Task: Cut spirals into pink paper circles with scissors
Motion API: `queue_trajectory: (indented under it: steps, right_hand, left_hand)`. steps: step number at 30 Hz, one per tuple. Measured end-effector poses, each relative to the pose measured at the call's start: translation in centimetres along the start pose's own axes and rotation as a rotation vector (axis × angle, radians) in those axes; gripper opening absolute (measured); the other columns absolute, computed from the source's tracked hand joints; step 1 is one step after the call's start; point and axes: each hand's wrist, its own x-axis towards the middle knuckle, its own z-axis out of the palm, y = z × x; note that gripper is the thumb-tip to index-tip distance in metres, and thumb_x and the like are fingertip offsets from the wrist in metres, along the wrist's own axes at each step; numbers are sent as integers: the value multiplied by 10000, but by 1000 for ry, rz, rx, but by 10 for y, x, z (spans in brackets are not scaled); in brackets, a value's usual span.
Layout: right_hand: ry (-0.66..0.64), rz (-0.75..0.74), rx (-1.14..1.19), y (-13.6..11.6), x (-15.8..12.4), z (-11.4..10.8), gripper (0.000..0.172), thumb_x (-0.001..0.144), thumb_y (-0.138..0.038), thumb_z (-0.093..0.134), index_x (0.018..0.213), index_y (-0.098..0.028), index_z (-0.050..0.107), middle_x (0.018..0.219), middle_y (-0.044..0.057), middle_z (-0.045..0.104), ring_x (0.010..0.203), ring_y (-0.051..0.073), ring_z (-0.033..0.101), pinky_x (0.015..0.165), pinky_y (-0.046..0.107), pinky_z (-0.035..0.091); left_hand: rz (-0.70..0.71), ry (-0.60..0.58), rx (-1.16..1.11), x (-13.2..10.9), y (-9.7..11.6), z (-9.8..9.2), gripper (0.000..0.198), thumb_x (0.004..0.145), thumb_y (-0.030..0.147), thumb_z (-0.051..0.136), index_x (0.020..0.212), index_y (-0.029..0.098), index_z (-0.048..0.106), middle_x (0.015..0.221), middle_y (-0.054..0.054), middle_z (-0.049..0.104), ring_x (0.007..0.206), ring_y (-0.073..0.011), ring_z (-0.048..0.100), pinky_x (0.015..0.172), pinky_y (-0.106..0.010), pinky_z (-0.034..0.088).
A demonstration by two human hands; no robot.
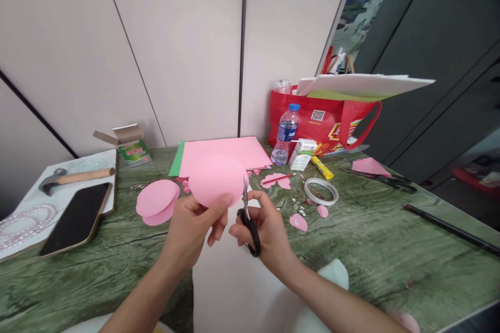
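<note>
A round pink paper disc (214, 179) was pinched in the left hand (195, 223) above a green wood-grained table (89, 281) (matching discs (155, 199) were stacked nearby). Black-handled metal scissors (246, 196) were gripped by the right hand (270, 226) at its edge.

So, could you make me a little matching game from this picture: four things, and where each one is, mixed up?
Things:
1. scissors
2. pink paper disc
3. hammer
4. plastic bottle

Places:
A. lying on the pale board
B. held in the right hand
C. standing upright by the red bag
D. held in the left hand

Right pairs: 1-B, 2-D, 3-A, 4-C
</note>
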Motion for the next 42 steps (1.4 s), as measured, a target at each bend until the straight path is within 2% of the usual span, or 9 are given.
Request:
queue_trajectory:
  steps: [3, 8, 17, 25, 29, 39, 42]
  right_hand:
    - [-6, -24, -10, 3, 1, -2, 518, 548, -221, 759, 917, -241, 395, 572, -83, 530, 498, 88, 488, 462, 190, 393]
    - [-26, -149, -6, 4, 3, -6, 593, 536, -208, 776, 988, -242, 395, 678, -44, 540, 662, 128, 520, 578, 231, 401]
    - [-28, -152, -7, 4, 4, -6, 517, 551, -243, 771, 938, -229, 428, 645, -53, 510, 616, 112, 479, 559, 225, 385]
    - [0, -125, -15, 5, 5, -5, 456, 535, -266, 771, 853, -211, 449, 608, -57, 518, 596, 115, 496, 624, 269, 425]
    - [3, -106, -9, 2, 5, -4, 423, 540, -256, 765, 818, -208, 450, 591, -60, 518, 568, 106, 484, 603, 259, 415]
    - [-10, -21, 90, 0, 3, -3, 386, 548, -195, 751, 785, -207, 447, 509, -96, 486, 437, 55, 394, 420, 168, 297]
    - [-10, -15, 86, 0, 2, -2, 381, 555, -204, 746, 781, -206, 440, 499, -98, 489, 419, 49, 380, 401, 162, 288]
  left_hand:
    - [4, 58, 36, 1, -1, 0, 336, 669, 285, 642, 415, 124, 492, 325, 53, 419, 276, -21, 322, 284, -148, 219]
    - [2, 42, 71, 0, -2, 1, 315, 649, 249, 657, 410, 126, 492, 339, 57, 429, 278, -20, 324, 288, -152, 214]
    - [19, 50, 75, 0, -2, 1, 303, 660, 242, 646, 431, 134, 479, 343, 69, 404, 298, -19, 312, 304, -152, 212]
    - [32, 48, 86, 0, -2, -1, 316, 667, 258, 638, 429, 135, 469, 336, 69, 392, 305, -20, 300, 314, -159, 203]
    - [33, 57, 79, -2, 0, -1, 304, 662, 253, 642, 439, 136, 471, 332, 76, 377, 309, -19, 288, 318, -159, 197]
    - [68, 69, 51, 0, 1, -1, 265, 666, 241, 637, 476, 133, 486, 348, 81, 360, 330, -16, 282, 325, -149, 193]
    - [55, 17, 19, 0, 1, -1, 245, 700, 270, 608, 520, 137, 507, 380, 60, 433, 323, -34, 345, 308, -154, 235]
